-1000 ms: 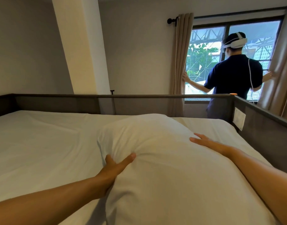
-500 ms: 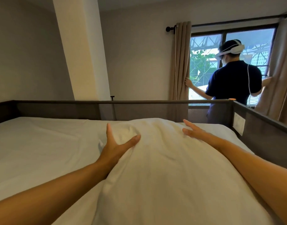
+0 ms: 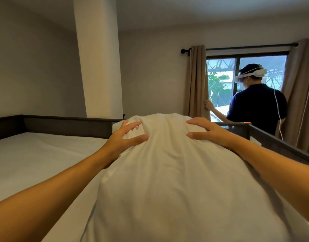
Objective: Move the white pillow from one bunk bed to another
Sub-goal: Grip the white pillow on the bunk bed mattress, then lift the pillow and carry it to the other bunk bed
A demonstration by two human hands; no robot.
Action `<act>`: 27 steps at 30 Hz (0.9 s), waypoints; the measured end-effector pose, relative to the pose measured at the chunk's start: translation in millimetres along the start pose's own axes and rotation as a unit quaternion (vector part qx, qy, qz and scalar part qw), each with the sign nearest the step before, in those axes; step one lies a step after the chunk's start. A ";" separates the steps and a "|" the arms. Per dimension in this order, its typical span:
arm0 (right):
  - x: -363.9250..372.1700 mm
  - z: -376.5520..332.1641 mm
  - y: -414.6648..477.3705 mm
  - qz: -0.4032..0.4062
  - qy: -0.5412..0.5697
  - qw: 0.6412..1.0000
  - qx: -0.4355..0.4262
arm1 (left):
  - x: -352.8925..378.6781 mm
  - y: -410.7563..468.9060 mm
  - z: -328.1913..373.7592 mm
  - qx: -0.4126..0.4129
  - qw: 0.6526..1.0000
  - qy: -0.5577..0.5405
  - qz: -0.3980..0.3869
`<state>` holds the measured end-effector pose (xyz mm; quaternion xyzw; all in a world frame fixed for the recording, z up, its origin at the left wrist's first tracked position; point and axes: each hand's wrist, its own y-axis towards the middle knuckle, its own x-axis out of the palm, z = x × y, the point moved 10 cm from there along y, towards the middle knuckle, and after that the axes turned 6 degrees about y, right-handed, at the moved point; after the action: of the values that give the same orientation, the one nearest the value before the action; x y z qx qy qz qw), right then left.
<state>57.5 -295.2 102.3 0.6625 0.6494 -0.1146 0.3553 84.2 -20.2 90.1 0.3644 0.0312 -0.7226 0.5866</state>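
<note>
A large white pillow lies on the top bunk's white mattress, stretching from the near edge toward the far rail. My left hand clutches its far left corner, fingers curled into the fabric. On the far right corner my right hand grips the same way. The far end of the pillow is bunched and raised between both hands.
A dark rail borders the bunk at the back and along the right side. Beyond it a person in a dark shirt stands at the window holding a beige curtain. A white pillar rises behind the bed.
Both hands slid forward along the pillow to its far corners and closed on the fabric. The pillow's far end has lifted, and the view has tilted upward.
</note>
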 end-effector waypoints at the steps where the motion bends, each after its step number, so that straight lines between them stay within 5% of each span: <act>1: -4.0 -11.9 -2.4 0.013 -0.005 1.000 -0.014 | -5.5 -3.1 5.7 0.010 1.000 0.005 0.000; 11: -7.7 -113.5 -39.3 0.086 -0.061 0.987 -0.125 | -78.1 -43.6 56.5 0.156 0.984 0.038 0.083; 27: 47.1 -288.8 -38.3 0.090 -0.056 0.957 -0.270 | -245.0 -113.8 88.9 0.207 0.955 0.119 0.176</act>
<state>-61.9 -83.2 269.4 0.5899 0.5728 0.0603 0.5659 -47.1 175.2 249.7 0.5607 -0.1145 -0.5497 0.6085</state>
